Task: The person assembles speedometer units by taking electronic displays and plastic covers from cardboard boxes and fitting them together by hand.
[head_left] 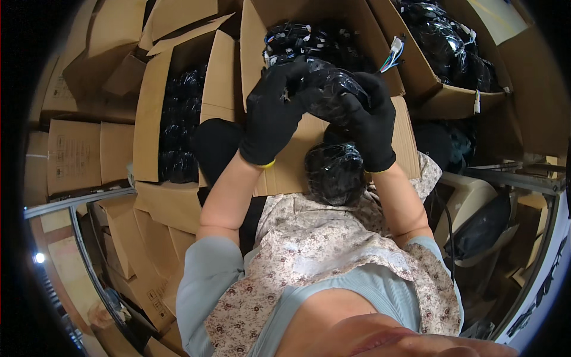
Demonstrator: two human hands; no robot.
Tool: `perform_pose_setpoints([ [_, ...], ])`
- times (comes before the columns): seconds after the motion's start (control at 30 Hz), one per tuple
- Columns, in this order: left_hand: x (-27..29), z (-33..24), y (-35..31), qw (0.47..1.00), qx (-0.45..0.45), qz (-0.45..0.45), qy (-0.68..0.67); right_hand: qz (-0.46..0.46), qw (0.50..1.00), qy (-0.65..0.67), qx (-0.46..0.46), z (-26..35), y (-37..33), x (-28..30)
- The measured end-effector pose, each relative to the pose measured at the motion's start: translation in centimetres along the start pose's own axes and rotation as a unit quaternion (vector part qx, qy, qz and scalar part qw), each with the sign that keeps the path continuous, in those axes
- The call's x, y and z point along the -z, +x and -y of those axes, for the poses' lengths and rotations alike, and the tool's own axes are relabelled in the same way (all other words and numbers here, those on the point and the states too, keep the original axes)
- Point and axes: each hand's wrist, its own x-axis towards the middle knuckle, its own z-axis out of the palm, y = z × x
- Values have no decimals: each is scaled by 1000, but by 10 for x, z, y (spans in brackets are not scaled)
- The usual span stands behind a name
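Hands: left hand [270,113] and right hand [379,119] grasped 1 glossy black bundle [336,86].
Bundle position: was raised before the open carton [256,27].
Drop risk: loosened grip could have dropped it onto the lower bundle [335,174].

- 1 glossy black film-wrapped bundle [338,88]; held up between the left hand [270,110] and right hand [376,122];
- 1 rounded black film-wrapped bundle [335,175]; just below, near the lap
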Motion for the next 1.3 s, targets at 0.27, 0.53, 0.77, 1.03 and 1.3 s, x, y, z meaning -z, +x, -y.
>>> perform_pose_setpoints([
  [0.27,-20,21,-12,994,59,-41,-87,-19,999,-44,5,-1,0,-2],
  [0.53,-38,38,-16,885,134,-167,-413,-80,990,-43,107,1,10,-7],
  [0.77,-21,18,-1,990,-73,-122,-13,16,978,-199,53,12,5,4],
  [1.03,-15,30,10,978,-202,40,18,76,891,-371,252,19,17,15],
  [1.3,-31,34,15,978,-205,42,-8,65,888,-335,309,-3,32,24],
])
